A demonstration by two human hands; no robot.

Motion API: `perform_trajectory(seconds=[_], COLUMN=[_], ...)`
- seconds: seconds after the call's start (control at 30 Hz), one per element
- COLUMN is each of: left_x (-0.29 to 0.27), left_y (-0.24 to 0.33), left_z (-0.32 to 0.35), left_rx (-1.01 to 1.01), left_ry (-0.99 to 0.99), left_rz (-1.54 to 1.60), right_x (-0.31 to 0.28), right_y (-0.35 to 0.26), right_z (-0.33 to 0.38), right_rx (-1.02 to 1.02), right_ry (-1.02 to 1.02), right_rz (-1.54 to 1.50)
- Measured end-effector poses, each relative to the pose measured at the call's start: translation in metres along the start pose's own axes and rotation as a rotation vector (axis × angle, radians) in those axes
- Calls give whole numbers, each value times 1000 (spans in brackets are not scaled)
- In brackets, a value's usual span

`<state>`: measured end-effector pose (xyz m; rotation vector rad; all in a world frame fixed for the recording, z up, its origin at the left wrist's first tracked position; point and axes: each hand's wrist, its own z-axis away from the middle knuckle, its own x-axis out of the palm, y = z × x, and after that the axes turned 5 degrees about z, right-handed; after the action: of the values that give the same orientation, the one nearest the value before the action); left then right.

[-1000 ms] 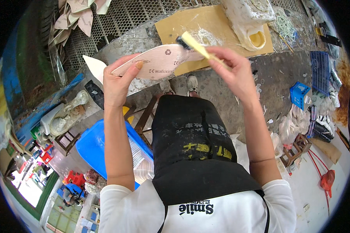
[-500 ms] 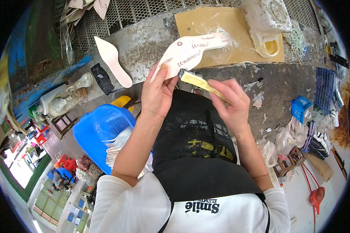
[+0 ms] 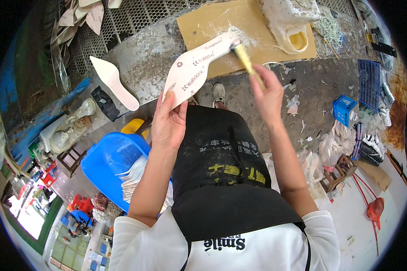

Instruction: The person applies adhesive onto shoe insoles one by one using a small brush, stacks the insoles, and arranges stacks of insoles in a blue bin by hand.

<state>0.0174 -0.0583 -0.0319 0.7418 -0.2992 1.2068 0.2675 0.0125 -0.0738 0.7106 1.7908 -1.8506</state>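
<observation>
Head view takes in a long, worn grey workbench running across the upper part of the scene, with a metal mesh panel behind it. From where I stand, the worker's black cloth apron, marked with pale and yellow print, comes next in size. Low on the worker's left, partly behind the forearm, sits a bright blue plastic tub holding a stack of thin, pale pieces. On the bench is a flat brown sheet smeared with white, and over its right side stands a white, crusted container with a round yellow opening facing the worker.

Held up in front of the apron is a pale pink, insole-shaped piece with dark print, its narrow end reaching over the brown sheet. Off to the left, a similar loose pale insole lies on the bench, rounded end near the edge.

The left hand pinches the held piece by its lower end, thumb on top, fingers beneath. The right hand has its fingers closed around a yellow-handled brush. Its dark tip overlaps the narrow end; with the blur, I can't tell how firmly it presses.
</observation>
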Motion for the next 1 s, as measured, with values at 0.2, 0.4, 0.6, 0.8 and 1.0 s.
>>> perform_trajectory(seconds=[0.2,0.4,0.6,0.8,1.0], left_x=[-11,-23,-24,1,56], left_y=[3,20,54,65,89], left_z=[-7,-23,-31,-32,-7], left_rx=[-24,-46,302,429,501], left_ry=[-10,-84,-165,-309,-337], left_rz=[43,-117,-802,-1050,-1238], right_x=[-10,-10,-30,-44,-39], right_y=[-32,-9,-81,-50,2], right_z=[1,-57,-58,-91,-66], right_rx=[-53,79,-184,129,-20], right_ry=[-78,-113,-527,-330,-116], right_rz=[52,176,-106,486,195])
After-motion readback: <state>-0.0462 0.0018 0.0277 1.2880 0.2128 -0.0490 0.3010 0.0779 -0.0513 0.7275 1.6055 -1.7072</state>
